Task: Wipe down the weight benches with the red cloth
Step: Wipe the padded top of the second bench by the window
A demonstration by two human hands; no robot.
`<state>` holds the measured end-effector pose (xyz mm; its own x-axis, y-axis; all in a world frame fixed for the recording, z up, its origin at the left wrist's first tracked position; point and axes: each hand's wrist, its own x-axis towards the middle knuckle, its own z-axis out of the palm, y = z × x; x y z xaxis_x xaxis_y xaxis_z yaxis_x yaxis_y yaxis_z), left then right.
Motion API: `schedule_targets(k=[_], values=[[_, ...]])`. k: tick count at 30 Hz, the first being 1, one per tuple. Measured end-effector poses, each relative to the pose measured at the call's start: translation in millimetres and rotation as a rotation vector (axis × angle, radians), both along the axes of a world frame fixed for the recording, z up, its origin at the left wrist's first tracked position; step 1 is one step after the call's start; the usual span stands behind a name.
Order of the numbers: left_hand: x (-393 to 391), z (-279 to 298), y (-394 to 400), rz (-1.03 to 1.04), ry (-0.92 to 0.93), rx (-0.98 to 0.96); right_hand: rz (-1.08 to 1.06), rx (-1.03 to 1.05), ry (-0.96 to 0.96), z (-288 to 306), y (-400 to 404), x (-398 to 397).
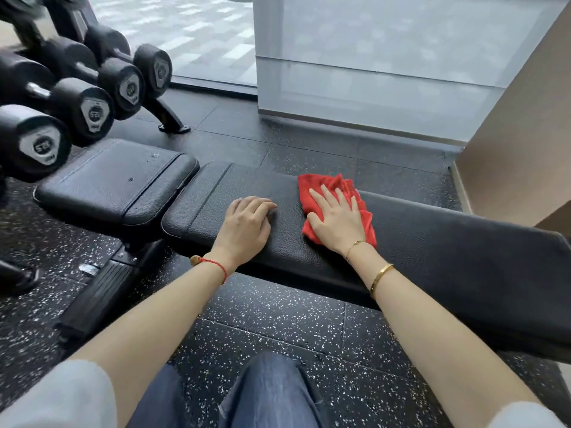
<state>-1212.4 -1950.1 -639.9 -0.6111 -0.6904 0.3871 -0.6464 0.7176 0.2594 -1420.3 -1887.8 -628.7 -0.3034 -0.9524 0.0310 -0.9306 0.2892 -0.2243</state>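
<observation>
Bench pad [432, 239] was wide open to the right of the right hand [338, 222], bare black vinyl all the way to the frame edge, nothing sitting on it. The left hand [244, 227] rested on the pad just left of the cloth [324, 186], so that side was blocked first. Past it came a gap, then the seat pad [114, 180]. Dumbbells [89, 109] hung over the seat's far left end (tight up there). The wall corner [519, 143] boxed in the far right. Floor [278, 322] in front of the bench was open.
</observation>
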Motion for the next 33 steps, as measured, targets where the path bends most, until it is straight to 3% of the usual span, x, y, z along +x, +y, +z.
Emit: schedule_targets(k=[8, 13, 18, 20, 27, 30, 33], values=[[88, 15, -25, 0.039, -0.026, -0.076, -0.156, 0.06, -0.037, 5, -45, 33], [140, 14, -58, 0.063, -0.024, -0.091, 0.083, 0.04, -0.03, 5, -82, 122], [154, 4, -92, 0.001, -0.031, -0.076, 0.218, -0.016, -0.005, -4, -54, 170], [151, 2, -106, -0.042, -0.056, -0.061, 0.17, -0.052, 0.011, -8, -39, 168], [153, -8, -123, -0.119, -0.048, 0.002, -0.31, 0.036, -0.02, 0, -60, 148], [151, -10, -124, -0.115, -0.043, 0.01, -0.37, 0.046, -0.051, 2, -85, 151], [151, -13, -125, -0.117, -0.03, -0.019, -0.296, 0.044, -0.032, 1, -99, 162]])
